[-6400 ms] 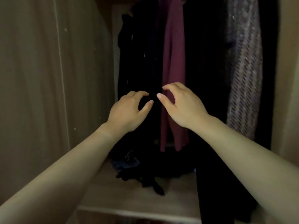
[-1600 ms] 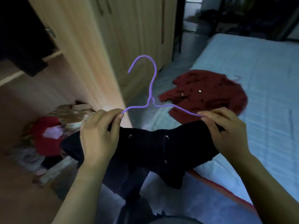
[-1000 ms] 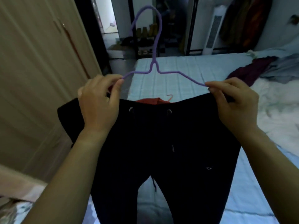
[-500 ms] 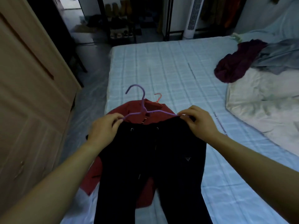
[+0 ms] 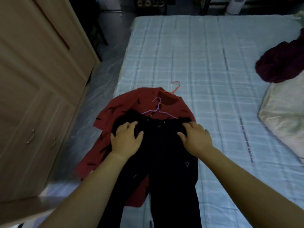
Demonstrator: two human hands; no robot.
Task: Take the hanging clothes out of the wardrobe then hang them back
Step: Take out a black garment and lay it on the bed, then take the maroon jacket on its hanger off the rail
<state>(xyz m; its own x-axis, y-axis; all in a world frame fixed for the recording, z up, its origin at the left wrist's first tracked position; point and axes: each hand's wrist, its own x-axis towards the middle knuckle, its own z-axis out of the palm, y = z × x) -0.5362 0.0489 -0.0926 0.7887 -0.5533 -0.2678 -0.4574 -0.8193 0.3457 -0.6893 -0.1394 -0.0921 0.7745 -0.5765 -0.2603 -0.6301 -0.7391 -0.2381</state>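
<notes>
Both hands flat and spread: left hand (image 5: 125,139) and right hand (image 5: 195,137) press on the black trousers (image 5: 166,162), purple hanger (image 5: 158,111) at the waistband. Trousers lie over the red shirt (image 5: 131,102) on the bed (image 5: 205,55). Wardrobe (image 5: 32,79) stands left, doors closed.

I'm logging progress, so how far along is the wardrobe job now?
Done: the red shirt on its orange hanger lies on the bed, black trousers on a purple hanger laid over it. In hand: left hand and right hand rest on the trousers' waist. Left: hanging both back in the wardrobe.
</notes>
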